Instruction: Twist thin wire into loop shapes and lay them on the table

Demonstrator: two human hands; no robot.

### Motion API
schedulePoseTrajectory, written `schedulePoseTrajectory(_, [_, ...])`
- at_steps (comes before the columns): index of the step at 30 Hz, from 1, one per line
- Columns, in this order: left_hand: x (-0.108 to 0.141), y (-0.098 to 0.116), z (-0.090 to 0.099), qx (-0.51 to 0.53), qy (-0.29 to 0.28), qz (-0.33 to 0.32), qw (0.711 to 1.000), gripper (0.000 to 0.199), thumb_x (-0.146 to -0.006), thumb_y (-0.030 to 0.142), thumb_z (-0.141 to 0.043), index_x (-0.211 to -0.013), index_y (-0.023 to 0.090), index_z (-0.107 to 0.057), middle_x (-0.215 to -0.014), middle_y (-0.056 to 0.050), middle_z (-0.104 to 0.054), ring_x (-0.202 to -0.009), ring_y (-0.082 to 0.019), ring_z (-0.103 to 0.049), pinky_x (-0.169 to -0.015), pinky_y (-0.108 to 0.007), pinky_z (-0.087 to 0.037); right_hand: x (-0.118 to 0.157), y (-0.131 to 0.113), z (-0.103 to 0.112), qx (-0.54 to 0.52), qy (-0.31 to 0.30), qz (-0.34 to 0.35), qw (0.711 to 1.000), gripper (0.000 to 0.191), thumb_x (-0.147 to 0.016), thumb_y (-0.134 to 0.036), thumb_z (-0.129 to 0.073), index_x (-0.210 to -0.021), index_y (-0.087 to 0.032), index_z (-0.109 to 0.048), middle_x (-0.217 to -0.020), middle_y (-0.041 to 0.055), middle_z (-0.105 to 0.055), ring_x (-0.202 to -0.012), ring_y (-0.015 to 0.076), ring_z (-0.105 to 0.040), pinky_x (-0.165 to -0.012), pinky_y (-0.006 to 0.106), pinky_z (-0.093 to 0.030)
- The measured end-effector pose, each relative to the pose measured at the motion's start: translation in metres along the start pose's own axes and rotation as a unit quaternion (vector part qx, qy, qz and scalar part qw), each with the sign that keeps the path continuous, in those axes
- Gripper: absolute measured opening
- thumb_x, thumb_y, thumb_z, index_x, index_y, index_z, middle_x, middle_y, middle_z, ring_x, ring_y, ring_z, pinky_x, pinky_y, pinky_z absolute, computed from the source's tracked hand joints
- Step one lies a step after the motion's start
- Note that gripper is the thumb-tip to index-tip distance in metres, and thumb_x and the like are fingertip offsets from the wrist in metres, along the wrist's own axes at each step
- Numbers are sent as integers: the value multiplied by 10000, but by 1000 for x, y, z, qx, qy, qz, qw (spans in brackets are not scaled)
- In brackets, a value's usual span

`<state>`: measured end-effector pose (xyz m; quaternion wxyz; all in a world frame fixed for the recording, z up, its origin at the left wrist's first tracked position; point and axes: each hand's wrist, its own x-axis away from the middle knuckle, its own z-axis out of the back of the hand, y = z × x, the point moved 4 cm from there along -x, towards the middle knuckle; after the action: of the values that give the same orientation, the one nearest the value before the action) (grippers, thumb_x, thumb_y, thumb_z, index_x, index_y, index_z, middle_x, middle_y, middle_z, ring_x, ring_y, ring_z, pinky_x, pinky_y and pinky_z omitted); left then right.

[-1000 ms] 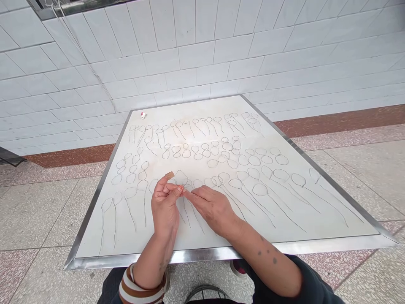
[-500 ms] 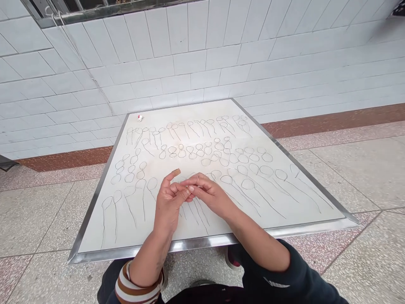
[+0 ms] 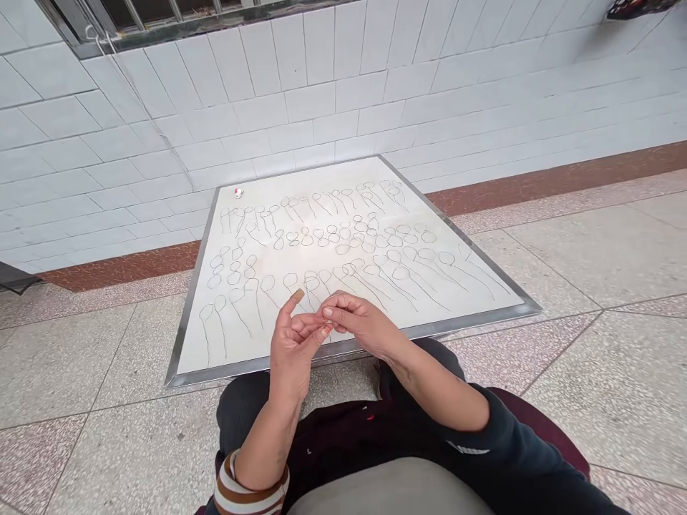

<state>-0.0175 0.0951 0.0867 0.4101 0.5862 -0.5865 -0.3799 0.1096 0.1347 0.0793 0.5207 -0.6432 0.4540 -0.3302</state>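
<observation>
OK, your left hand (image 3: 294, 354) and right hand (image 3: 361, 322) meet at the fingertips, over the near edge of the table (image 3: 225, 373). Left: thumb and finger brought together in a pinch, another finger sticking up, brownish at its tip. Right: thumb pressed against the fingers, tips touching your left ones. Can't tell what's pinched in either; anything between the tips is too small to make out.

Wires are laid out on the table in bands. Near band: looped wires (image 3: 401, 278), single loops with long tails; the left ones run toward the table's near edge, the right ones slant off toward its right edge. Your fingertips are just beside this band. Middle of the table: figure-eight wires (image 3: 306, 237), two loops each, with a small group over by the table's left edge. Far band: more single loops, shorter tails.

Small white-and-red object (image 3: 239, 193) sits at the table's far left corner, too small to name. Tiled wall (image 3: 300, 107) is behind the table, speckled floor (image 3: 563, 250) around it. Your striped cuff (image 3: 252, 493) is off the table's near side.
</observation>
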Motion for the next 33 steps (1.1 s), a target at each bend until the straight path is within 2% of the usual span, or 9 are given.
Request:
schedulePoseTrajectory(5, [16,-6,3,-9,8,15,1000,620,-763,230,-752,-1327,241,-495,-773,33,-676,-705,-126,-666,-685,-248,-495,20,6,-8,14,-10,-16,1000,247,-846,-418,-661,-850,-172,-666,-759,-23,-551,-613,81,-464,-558,229,-357])
schedulePoseTrajectory(7, [20,-8,5,-13,7,18,1000,634,-759,234,-757,-1333,240,-489,-763,36,-669,-704,-124,-659,-690,-249,-496,24,5,-10,9,-29,-20,999,251,-851,-415,-658,-861,-165,-656,-706,-31,-556,-610,85,-489,-553,225,-354])
schedulePoseTrajectory(11, [25,-9,10,-22,-5,20,1000,627,-776,234,-743,-1343,238,-476,-768,33,-656,-700,-117,-642,-708,-259,-510,25,-2,-17,-7,-84,-23,996,243,-850,-399,-661,-863,-159,-626,-701,-28,-596,-653,105,-578,-627,254,-439])
schedulePoseTrajectory(14, [30,-6,18,-35,-3,12,999,613,-795,236,-724,-1351,238,-466,-756,40,-617,-716,-124,-640,-724,-273,-520,21,-6,-26,1,-126,-28,992,234,-846,-375,-670,-921,-162,-611,-694,-38,-597,-640,102,-582,-629,254,-453])
schedulePoseTrajectory(18, [40,0,32,-65,15,-17,998,595,-811,239,-704,-1357,250,-467,-769,41,-588,-701,-122,-629,-736,-291,-531,16,-2,-42,31,-143,-25,989,201,-890,-354,-616,-946,-161,-604,-667,-40,-589,-617,93,-561,-575,221,-404])
schedulePoseTrajectory(22, [49,1,39,-76,18,-44,996,563,-835,254,-675,-1360,265,-471,-773,35,-578,-686,-118,-613,-709,-280,-527,18,4,-51,41,-142,-6,989,187,-899,-337,-599,-1000,-179,-595,-695,-42,-583,-611,96,-559,-593,235,-434])
schedulePoseTrajectory(26, [53,0,30,-93,-4,-39,995,561,-846,255,-663,-1370,271,-463,-769,36,-573,-697,-118,-602,-736,-286,-522,27,1,-42,72,-127,4,989,161,-897,-312,-596,-993,-183,-606,-730,-39,-582,-617,87,-549,-593,224,-432])
schedulePoseTrajectory(33, [48,-13,-8,-137,-60,-3,989,580,-837,242,-657,-1380,301,-462,-736,45,-557,-689,-130,-596,-702,-287,-513,49,-14,-6,109,-94,9,990,138,-905,-296,-548,-832,-180,-570,-695,-40,-547,-626,97,-518,-614,235,-430])
